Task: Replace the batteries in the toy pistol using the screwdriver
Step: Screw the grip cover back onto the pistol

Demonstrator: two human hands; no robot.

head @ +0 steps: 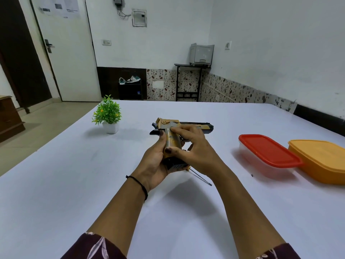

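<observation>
**A:** Where is the toy pistol [169, 124] sitting right now?

**B:** It isn't sitting. Both hands are holding it up over the white table [74, 184], with the barrel pointing right and the grip [172, 143] pointing back at the person.

**A:** And what are the hands doing?

**B:** The left hand [155, 161] is wrapping around the grip from the left, with its thumb lying up along the side. The right hand [192, 146] is pinching the same grip from the right, fingertips on top and thumb pressing the near face. Neither one is holding a tool.

**A:** So where is the screwdriver [200, 178] lying?

**B:** It seems to be lying on the table just beneath the hands. Its thin shaft is poking out towards the right, and the hands are hiding most of the handle.

**A:** Which step would you say this is?

**B:** I'm guessing she's feeling along the grip for the battery cover, or working it loose. I can't tell whether it's screwed down. (There's a dark speck [252, 175] near the red-lidded box [267, 150], too small to call a screw.)

**A:** And next?

**B:** If a screw is keeping it shut, one hand needs to be steadying the pistol while the other is reaching down for the screwdriver.
</observation>
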